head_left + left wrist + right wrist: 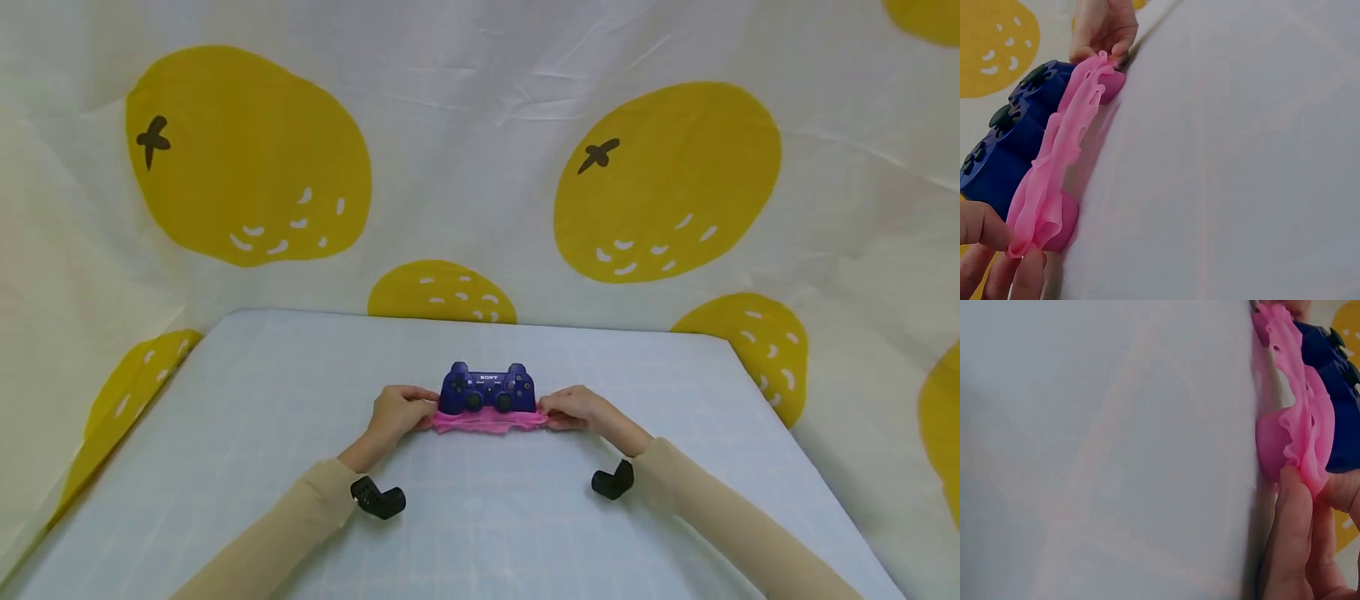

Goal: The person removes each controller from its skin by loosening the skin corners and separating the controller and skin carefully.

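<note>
A dark blue game controller [487, 385] stands upright at the middle of the table, its button face toward me and SONY lettering near the top. Round its lower part bunches a thin, stretchy pink cover [491, 420] with small holes and a wavy edge. Both handle ends show as rounded pink bulges [1112, 85] in the left wrist view. My left hand [397, 413] pinches the cover's left end between thumb and fingers. At the opposite end, my right hand [583, 407] pinches the cover likewise; the right wrist view shows its fingers [1294, 531] close up.
The table [480, 533] has a pale, faintly checked cloth. Behind it hangs a white curtain [465, 167] with large yellow fruit prints. A black wrist device [378, 498] sits at the left cuff, and another black device [613, 481] at the right.
</note>
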The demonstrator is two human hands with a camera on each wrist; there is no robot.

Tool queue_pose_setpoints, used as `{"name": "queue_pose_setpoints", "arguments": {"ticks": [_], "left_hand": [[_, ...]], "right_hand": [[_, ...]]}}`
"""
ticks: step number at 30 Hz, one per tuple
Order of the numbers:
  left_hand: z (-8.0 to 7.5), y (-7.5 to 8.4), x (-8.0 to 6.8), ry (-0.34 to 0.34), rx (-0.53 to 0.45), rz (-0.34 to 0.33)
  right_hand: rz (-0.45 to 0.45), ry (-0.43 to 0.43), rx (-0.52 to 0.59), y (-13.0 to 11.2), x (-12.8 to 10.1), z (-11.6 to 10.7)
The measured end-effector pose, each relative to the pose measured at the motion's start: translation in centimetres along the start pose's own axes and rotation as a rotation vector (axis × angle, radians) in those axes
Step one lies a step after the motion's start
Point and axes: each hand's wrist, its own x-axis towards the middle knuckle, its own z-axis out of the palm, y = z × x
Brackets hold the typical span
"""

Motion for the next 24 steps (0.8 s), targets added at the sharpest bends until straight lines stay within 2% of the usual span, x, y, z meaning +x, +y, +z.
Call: {"name": "queue_pose_setpoints", "arguments": {"ticks": [8, 18, 24], "left_hand": [[0.2, 0.1, -0.4, -0.002, 0.044, 0.008], [0.3, -0.4, -0.2, -0.037, 0.020, 0.056], [-0.4, -1.0, 0.3, -0.091, 0.013, 0.095]], "right_hand": [[0.017, -0.046, 0.121, 0.4, 0.3, -0.2], [-0.002, -0.047, 0.151, 0.1, 0.5, -0.4], [-0.009, -0.036, 0.153, -0.5, 0.4, 0.1]]}}
